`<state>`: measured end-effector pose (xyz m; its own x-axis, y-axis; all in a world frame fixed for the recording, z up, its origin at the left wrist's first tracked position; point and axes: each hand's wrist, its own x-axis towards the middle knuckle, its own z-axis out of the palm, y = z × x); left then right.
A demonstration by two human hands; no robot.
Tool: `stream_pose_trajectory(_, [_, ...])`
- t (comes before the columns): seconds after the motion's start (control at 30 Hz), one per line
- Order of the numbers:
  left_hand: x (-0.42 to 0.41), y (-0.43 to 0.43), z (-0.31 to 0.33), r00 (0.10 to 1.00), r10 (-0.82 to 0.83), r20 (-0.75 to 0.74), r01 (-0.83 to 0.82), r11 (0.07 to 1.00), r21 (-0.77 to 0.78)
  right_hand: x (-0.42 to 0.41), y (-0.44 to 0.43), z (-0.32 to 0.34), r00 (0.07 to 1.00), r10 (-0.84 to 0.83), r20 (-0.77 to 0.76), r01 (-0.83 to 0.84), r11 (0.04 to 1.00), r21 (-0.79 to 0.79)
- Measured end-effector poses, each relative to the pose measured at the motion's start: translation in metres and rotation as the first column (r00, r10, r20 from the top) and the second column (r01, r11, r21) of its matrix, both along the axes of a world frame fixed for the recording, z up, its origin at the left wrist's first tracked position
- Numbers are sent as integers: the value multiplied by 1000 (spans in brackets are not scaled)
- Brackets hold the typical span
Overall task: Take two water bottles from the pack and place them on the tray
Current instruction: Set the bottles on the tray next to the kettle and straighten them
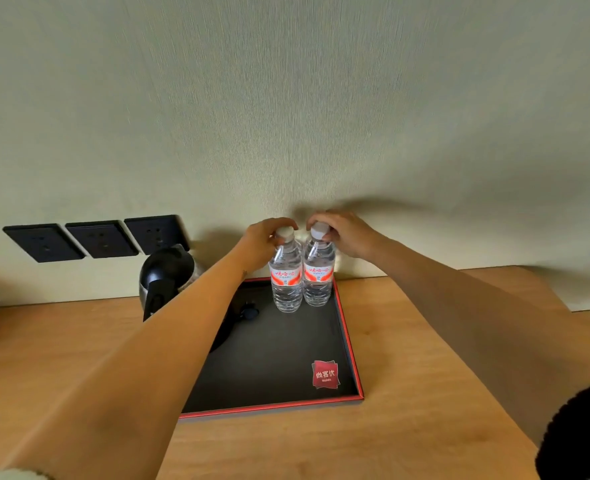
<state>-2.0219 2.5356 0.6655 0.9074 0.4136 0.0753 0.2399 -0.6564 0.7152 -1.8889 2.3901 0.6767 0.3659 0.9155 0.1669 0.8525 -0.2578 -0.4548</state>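
Observation:
Two clear water bottles with white caps and red-and-white labels stand upright side by side at the far end of a black tray with a red rim [350,351]. My left hand [262,242] grips the neck of the left bottle [285,282] just under its cap. My right hand [344,233] holds the right bottle [318,277] at its cap and neck. Both bottle bases rest on the tray floor. The pack is not in view.
A black and steel kettle [165,278] stands at the tray's left, partly behind my left forearm. Three black wall sockets [98,239] sit on the wall to the left. A red logo [325,374] marks the tray's near right corner. The wooden desk [425,393] runs up to the wall.

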Motion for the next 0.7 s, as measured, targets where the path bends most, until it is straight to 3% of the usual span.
stream_pose_trajectory(0.33, [-1, -6, -3, 995, 27, 95, -25, 999, -20, 2, 2, 6, 991, -9, -137, 1, 998, -59])
stream_pose_trajectory(0.7, [4, -9, -5, 982, 113, 152, -113, 994, -11, 1, 10, 1, 992, -58, -112, 63, 997, 38])
